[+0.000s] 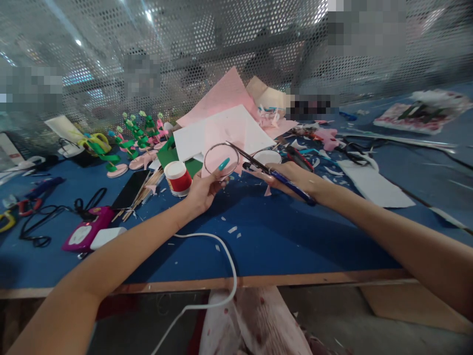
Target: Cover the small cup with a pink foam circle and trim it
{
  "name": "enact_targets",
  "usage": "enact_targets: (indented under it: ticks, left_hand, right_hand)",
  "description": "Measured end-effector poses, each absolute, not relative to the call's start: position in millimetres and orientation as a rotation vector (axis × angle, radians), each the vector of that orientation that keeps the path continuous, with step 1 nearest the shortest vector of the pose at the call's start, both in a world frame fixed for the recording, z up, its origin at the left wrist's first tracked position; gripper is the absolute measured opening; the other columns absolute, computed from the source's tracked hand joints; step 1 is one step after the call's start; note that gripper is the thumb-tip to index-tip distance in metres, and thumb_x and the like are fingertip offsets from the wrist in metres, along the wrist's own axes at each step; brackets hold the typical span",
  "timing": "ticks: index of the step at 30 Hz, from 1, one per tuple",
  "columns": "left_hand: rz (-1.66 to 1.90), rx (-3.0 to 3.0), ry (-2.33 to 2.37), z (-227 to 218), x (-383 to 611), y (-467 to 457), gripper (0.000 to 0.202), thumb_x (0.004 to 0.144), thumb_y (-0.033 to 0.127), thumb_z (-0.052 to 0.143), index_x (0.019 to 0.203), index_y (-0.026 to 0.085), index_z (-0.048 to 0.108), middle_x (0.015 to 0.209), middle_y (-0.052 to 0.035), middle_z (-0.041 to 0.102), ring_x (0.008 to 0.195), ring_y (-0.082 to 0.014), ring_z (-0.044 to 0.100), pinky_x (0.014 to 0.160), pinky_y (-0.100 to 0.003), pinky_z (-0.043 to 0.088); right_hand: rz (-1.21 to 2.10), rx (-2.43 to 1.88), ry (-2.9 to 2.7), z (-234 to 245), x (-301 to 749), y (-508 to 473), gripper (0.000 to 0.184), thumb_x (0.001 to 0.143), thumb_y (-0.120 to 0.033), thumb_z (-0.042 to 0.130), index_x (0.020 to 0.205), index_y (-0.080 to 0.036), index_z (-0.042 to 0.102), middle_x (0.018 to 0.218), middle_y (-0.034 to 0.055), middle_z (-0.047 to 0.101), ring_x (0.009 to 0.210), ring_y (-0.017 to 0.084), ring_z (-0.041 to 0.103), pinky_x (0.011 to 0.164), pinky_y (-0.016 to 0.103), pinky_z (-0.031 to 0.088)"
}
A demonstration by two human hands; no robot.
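Observation:
In my left hand (207, 190) is a thin pale pink sheet (226, 129), pinched by its lower edge with the thumb on top. A dark circle outline shows on it. My right hand (290, 180) grips a pair of scissors (251, 159) with dark blades and blue handles. The blades point up and left, their tips at the upper right of the circle. Whether they touch the sheet I cannot tell. A white round piece (266, 157) shows just behind the blades. Left of my left hand stands a red and white tub (178, 178).
Larger pink (221, 96) and white sheets (192, 138) lie behind my hands. Green and pink craft figures (140, 133) stand back left. A phone (129, 190), thin sticks (142, 197) and a purple power strip (88, 227) lie left. A white cable (231, 266) hangs over the front edge.

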State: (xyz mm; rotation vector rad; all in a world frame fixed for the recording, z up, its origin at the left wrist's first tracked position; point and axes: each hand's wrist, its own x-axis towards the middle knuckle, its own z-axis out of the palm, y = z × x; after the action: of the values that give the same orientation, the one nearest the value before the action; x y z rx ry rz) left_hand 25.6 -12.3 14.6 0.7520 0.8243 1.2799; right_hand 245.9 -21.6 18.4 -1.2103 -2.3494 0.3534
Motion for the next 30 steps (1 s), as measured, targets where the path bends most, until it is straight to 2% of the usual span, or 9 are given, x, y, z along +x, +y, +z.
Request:
enact_targets:
  ticks: [7,12,19,23,30]
  left_hand:
    - [1.306,0.797,0.832,13.4,24.9,-12.2,0.005,0.071,0.014,0.066,0.074,0.012,0.062,0.054,0.0018,0.06,0.042,-0.0057,0.054,0.039,-0.016,0.041]
    - [1.349,0.858,0.848,7.8,24.8,-7.3,0.011,0.067,0.015,0.071,0.067,0.013,0.06,0.049,0.0036,0.057,0.037,-0.0036,0.048,0.037,-0.016,0.037]
    - [1.364,0.971,0.822,3.5,23.8,-6.6,0.015,0.064,0.021,0.074,0.068,0.013,0.062,0.051,0.0023,0.059,0.038,-0.0039,0.048,0.038,-0.018,0.036]
    - [1.346,1.002,0.819,2.8,22.9,-7.1,0.021,0.06,0.026,0.077,0.067,0.013,0.063,0.049,0.0029,0.058,0.037,-0.0035,0.047,0.038,-0.018,0.036]
    - [1.346,1.043,0.807,2.0,22.6,-7.8,0.025,0.058,0.03,0.078,0.065,0.013,0.062,0.047,0.0027,0.057,0.036,-0.0045,0.047,0.038,-0.018,0.034]
  right_hand:
    - [0.319,-1.215,-2.358,19.8,247.3,-22.9,0.053,0.086,-0.065,0.026,0.07,-0.018,0.045,0.063,0.0042,0.051,0.059,0.014,0.05,0.056,0.026,0.034]
    - [0.343,-1.173,-2.35,23.9,245.7,-23.8,0.054,0.084,-0.067,0.028,0.066,-0.019,0.042,0.057,0.0023,0.048,0.053,0.013,0.049,0.052,0.025,0.035]
    - [0.8,-1.306,-2.194,29.8,242.1,-34.8,0.049,0.081,-0.067,0.039,0.074,-0.019,0.041,0.047,-0.0031,0.048,0.031,0.007,0.044,0.033,0.019,0.036]
    - [0.815,-1.29,-2.193,28.1,242.1,-32.1,0.052,0.079,-0.07,0.039,0.072,-0.019,0.041,0.048,-0.0035,0.047,0.03,0.007,0.042,0.03,0.019,0.035]
    - [0.698,-1.25,-2.217,26.6,241.8,-30.7,0.051,0.082,-0.069,0.033,0.067,-0.02,0.036,0.05,-0.0048,0.04,0.037,0.006,0.039,0.037,0.021,0.033]
